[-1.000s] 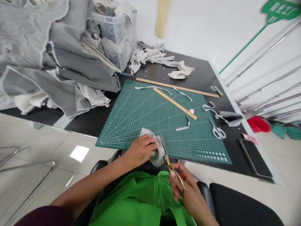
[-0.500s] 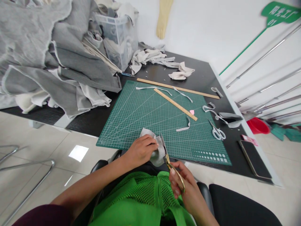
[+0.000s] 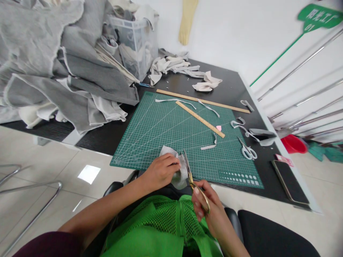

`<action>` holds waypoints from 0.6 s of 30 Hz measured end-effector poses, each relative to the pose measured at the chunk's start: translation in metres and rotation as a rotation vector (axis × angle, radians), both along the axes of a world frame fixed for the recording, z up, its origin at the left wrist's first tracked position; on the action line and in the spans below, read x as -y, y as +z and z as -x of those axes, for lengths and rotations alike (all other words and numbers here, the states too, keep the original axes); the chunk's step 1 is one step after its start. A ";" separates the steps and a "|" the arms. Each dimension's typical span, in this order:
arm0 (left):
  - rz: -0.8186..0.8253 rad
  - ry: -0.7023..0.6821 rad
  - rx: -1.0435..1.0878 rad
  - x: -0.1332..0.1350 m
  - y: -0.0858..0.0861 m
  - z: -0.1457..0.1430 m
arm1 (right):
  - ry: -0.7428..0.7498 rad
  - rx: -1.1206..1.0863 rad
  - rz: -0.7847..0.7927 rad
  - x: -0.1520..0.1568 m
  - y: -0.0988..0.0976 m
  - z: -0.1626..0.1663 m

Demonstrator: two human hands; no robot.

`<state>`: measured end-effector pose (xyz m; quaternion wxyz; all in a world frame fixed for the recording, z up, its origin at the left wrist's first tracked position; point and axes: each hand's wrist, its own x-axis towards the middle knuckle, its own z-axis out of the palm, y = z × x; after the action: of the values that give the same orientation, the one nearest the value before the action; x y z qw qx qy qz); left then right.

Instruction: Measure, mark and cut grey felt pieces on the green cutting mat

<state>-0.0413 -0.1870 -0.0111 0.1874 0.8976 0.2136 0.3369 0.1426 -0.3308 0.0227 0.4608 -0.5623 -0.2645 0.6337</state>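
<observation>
My left hand point(image 3: 163, 170) is closed on a small light-grey piece of fabric point(image 3: 180, 181) at the near edge of the green cutting mat point(image 3: 150, 125). Part of the fabric hangs below the mat's edge, and part shows beyond my knuckles. My right hand point(image 3: 207, 201) grips gold-handled scissors point(image 3: 190, 178), with fingers through the handles. Their blades point away from me, right beside the fabric's right edge. Whether the blades have fabric between them I cannot tell.
Two wooden rulers point(image 3: 200, 119) and several thin fabric strips lie on the mat. White-handled scissors point(image 3: 249, 152) rest at its right edge, near a phone point(image 3: 290, 181). Grey fabric point(image 3: 99, 71) is heaped at left beside a clear plastic bin point(image 3: 136, 46). Scraps point(image 3: 171, 66) lie behind.
The scissors and my right hand have shifted very slightly. My left hand keeps its hold on the fabric in the same spot.
</observation>
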 end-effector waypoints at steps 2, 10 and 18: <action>0.001 0.001 0.000 0.000 0.000 0.000 | 0.014 0.020 0.002 -0.001 0.000 0.000; -0.025 0.019 0.000 0.001 0.000 0.000 | 0.025 0.043 -0.021 -0.001 -0.004 0.003; -0.052 0.016 -0.009 0.001 0.001 -0.001 | 0.007 0.046 -0.008 0.002 -0.001 0.004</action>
<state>-0.0400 -0.1879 -0.0101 0.1602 0.9020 0.2125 0.3398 0.1386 -0.3332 0.0222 0.4544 -0.5741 -0.2796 0.6211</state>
